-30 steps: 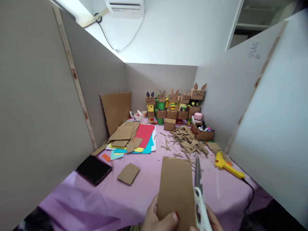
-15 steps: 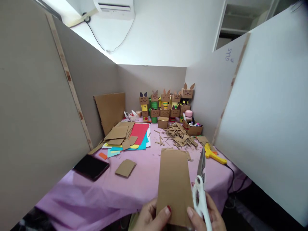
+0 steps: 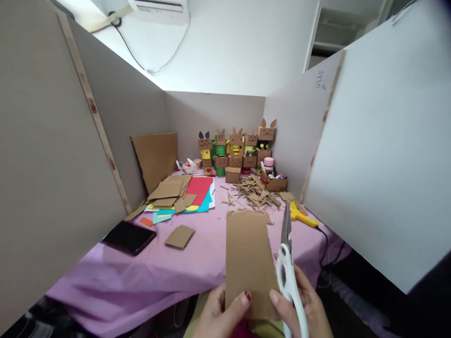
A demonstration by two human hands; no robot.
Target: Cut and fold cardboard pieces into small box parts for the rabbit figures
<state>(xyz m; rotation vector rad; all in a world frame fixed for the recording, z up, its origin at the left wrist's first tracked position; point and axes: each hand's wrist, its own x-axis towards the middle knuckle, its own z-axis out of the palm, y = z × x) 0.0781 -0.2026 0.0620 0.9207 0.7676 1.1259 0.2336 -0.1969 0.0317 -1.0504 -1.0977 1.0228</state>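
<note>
A long rectangular strip of brown cardboard (image 3: 248, 263) is held upright over the table's front edge. My left hand (image 3: 223, 312) grips its lower left corner, thumb on the front face. My right hand (image 3: 303, 305) holds white-handled scissors (image 3: 289, 277), blades pointing up and closed, beside the strip's right edge. The right thumb also touches the cardboard's lower right edge. Some fingers of both hands are hidden behind the strip and the scissors.
Cardboard pieces (image 3: 167, 189) and coloured paper (image 3: 199, 188) lie at the left, near a black tablet (image 3: 129, 237) and a small cardboard piece (image 3: 180, 236). Cardboard scraps (image 3: 259, 192), a yellow glue gun (image 3: 303, 217) and a supply box (image 3: 276, 183) are right. Cardboard animal figures (image 3: 235, 138) stand behind.
The view has shifted slightly, so the scene sits further left and higher in the picture. Both hands keep their hold on the cardboard and scissors.
</note>
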